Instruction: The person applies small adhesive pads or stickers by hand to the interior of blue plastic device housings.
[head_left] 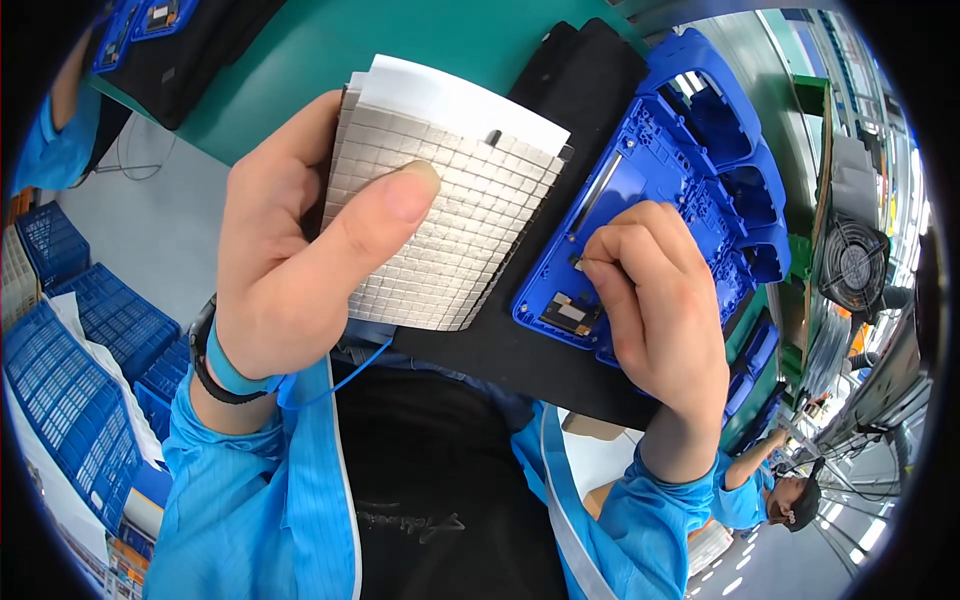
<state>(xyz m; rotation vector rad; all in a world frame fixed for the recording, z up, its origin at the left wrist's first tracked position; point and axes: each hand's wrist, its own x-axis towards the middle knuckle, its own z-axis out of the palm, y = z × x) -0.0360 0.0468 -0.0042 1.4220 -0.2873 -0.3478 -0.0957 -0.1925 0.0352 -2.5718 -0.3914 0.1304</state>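
My left hand (pixel 285 245) grips a sheet of little silver squares (pixel 470 220), with my thumb flat on its front. White paper (pixel 440 90) pokes out past my thumb tip. My right hand (pixel 665 310) has its thumb and finger tips pinched together on a tiny piece (pixel 577 263), too small to name for sure. Just under those tips lies a blue plastic case (pixel 615 185).

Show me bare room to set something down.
The widest free patch is green tabletop, between the black padding at upper left and the silver sheet in the left hand. Smaller: black mat, bordered by the sheet and the blue housing. Crowded: the housing, with fitted parts and the right hand over it.
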